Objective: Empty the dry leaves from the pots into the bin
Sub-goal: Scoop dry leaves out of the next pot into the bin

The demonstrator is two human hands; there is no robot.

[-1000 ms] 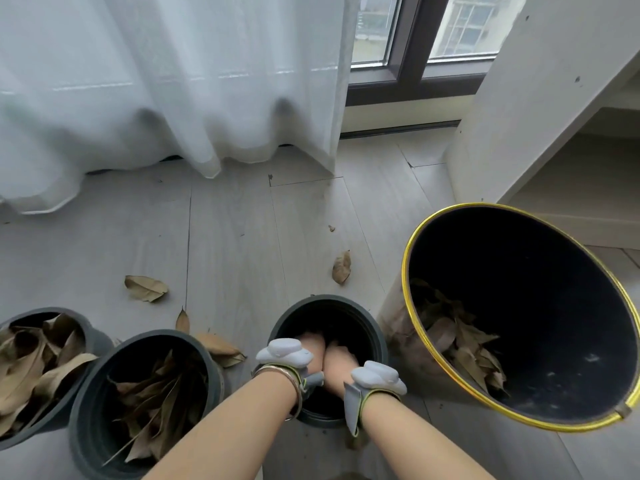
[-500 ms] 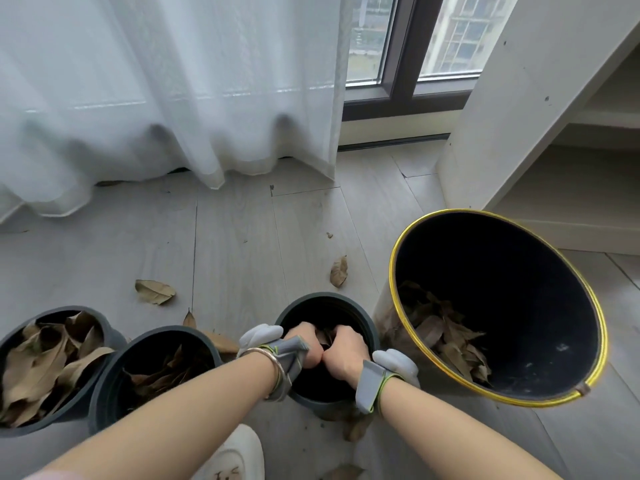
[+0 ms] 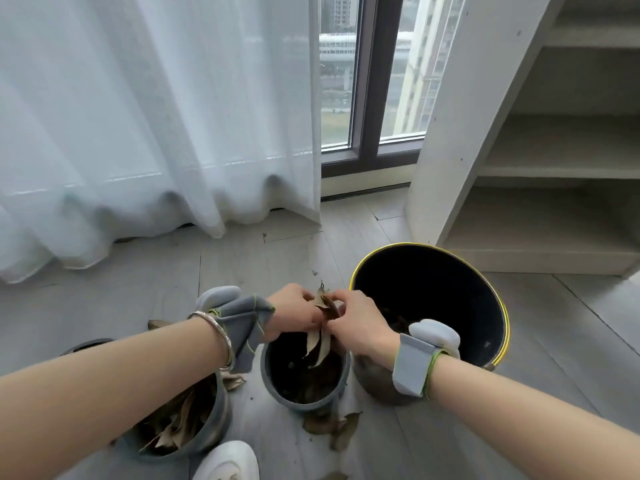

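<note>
Dry brown leaves (image 3: 320, 336) dangle above the grey pot (image 3: 304, 405) beside the black bin (image 3: 498, 306).

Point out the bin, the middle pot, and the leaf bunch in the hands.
bin (image 3: 498, 299): head view, yellow rim.
middle pot (image 3: 341, 386): head view, grey rim.
leaf bunch (image 3: 320, 341): head view, hanging leaves.

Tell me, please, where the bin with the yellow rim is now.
In the head view, the bin stands on the floor right of centre, beside the middle pot, below the white shelves, just past the right hand.

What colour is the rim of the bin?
Yellow: a thin yellow rim around the round black bin, seen in the head view.
</note>
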